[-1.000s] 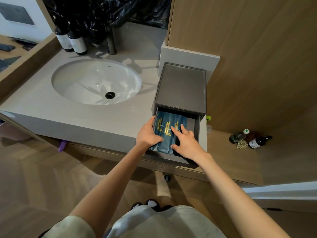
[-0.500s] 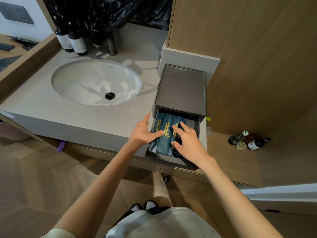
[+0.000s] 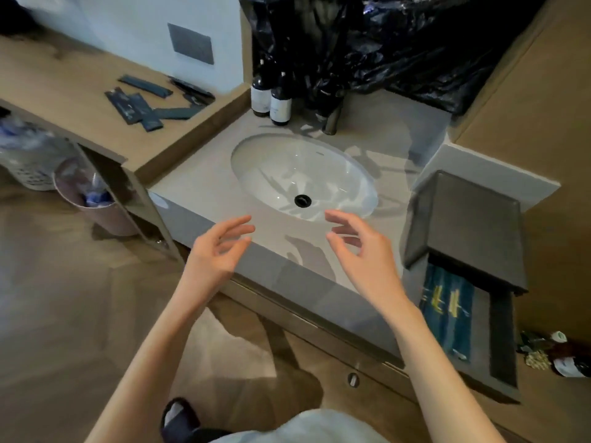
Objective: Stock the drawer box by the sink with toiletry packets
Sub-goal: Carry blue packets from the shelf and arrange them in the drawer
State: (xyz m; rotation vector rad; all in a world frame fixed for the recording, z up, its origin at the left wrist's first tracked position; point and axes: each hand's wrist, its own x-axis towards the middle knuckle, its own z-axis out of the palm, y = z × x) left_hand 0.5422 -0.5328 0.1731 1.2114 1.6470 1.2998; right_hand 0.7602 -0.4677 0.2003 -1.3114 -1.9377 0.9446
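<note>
The grey drawer box point(image 3: 470, 219) stands at the right end of the sink counter with its drawer point(image 3: 479, 353) pulled out. Blue toiletry packets with yellow print point(image 3: 446, 311) lie flat inside the drawer. My left hand point(image 3: 217, 251) and my right hand point(image 3: 361, 251) hover over the counter's front edge, left of the box, both empty with fingers spread. Several dark toiletry packets point(image 3: 144, 105) lie scattered on the wooden shelf at the far left.
A white oval sink point(image 3: 303, 177) is sunk in the grey counter point(image 3: 198, 193). Dark bottles point(image 3: 275, 97) stand beside the tap, under a black plastic bag point(image 3: 383, 43). A bin point(image 3: 92, 203) sits under the wooden shelf. Small bottles point(image 3: 563, 359) lie on the ledge at the far right.
Both hands have left the drawer and moved left, now empty over the counter's edge. The view has swung left, bringing the wooden shelf with loose packets into sight.
</note>
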